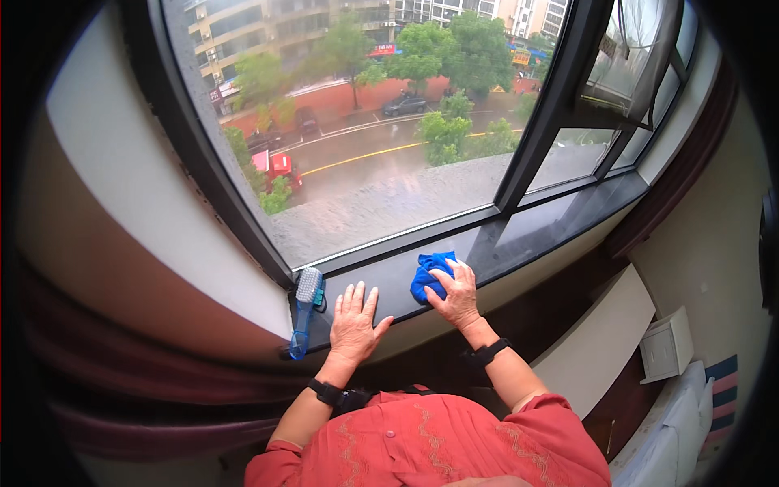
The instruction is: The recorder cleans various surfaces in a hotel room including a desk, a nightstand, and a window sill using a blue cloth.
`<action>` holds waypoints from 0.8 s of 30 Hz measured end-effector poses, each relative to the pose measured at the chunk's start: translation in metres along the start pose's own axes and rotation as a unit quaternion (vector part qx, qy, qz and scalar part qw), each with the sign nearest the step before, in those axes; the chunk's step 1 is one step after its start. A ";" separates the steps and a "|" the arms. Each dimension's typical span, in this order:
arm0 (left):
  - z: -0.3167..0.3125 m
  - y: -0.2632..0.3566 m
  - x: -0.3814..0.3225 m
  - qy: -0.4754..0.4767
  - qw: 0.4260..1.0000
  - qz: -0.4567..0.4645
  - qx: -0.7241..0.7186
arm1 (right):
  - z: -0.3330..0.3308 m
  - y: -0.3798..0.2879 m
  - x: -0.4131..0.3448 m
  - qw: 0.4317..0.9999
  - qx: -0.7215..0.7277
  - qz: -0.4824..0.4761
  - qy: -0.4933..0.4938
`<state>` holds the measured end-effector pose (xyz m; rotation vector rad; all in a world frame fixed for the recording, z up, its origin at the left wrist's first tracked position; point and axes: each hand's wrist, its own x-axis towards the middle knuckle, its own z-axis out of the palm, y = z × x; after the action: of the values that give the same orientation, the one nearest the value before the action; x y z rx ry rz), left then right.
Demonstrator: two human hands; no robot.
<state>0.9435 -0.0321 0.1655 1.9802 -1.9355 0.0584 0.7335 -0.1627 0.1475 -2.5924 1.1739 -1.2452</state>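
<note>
Under the fingers of my right hand (pixel 453 294) lies a bunched blue cloth (pixel 427 281), pressed on the dark polished windowsill (pixel 395 268). To its left, my left hand (pixel 355 319) rests flat on the sill near its front edge, fingers spread and nothing in them. A scrub brush (pixel 301 329) with a clear blue handle and pale bristles facing up lies at the sill's left end, beside my left hand. A small teal object (pixel 319 296) is partly hidden next to the brush head.
Behind the sill stands a large window pane (pixel 389 189) in a dark frame (pixel 505 195). An open sash (pixel 621 67) is at the upper right. Dark red curtains (pixel 681 182) hang at the right, with more curtain fabric (pixel 152 389) at the left. A white cabinet (pixel 666 347) stands behind on the right.
</note>
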 end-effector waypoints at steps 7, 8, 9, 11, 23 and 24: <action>-0.004 0.007 0.007 -0.024 0.999 -0.010 0.045 | -0.006 -0.003 0.004 0.998 0.041 0.019 0.031; -0.003 0.009 0.007 -0.028 0.998 -0.009 0.052 | -0.007 -0.003 0.003 0.998 0.040 0.022 0.041; -0.002 0.010 0.009 -0.029 0.998 -0.006 0.059 | -0.007 -0.005 0.000 0.998 0.044 0.031 0.043; -0.002 0.009 0.009 -0.036 0.997 -0.003 0.066 | -0.007 -0.010 -0.004 0.997 0.054 0.036 0.043; -0.002 0.006 0.007 -0.032 0.997 0.024 0.059 | -0.006 -0.021 -0.049 0.973 0.005 0.136 0.185; -0.005 0.005 0.007 -0.029 0.998 0.031 0.053 | -0.006 -0.019 -0.049 0.962 0.003 0.169 0.214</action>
<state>0.9405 -0.0373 0.1738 2.0092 -2.0688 0.1239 0.7220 -0.1157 0.1257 -2.0439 1.5863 -1.7586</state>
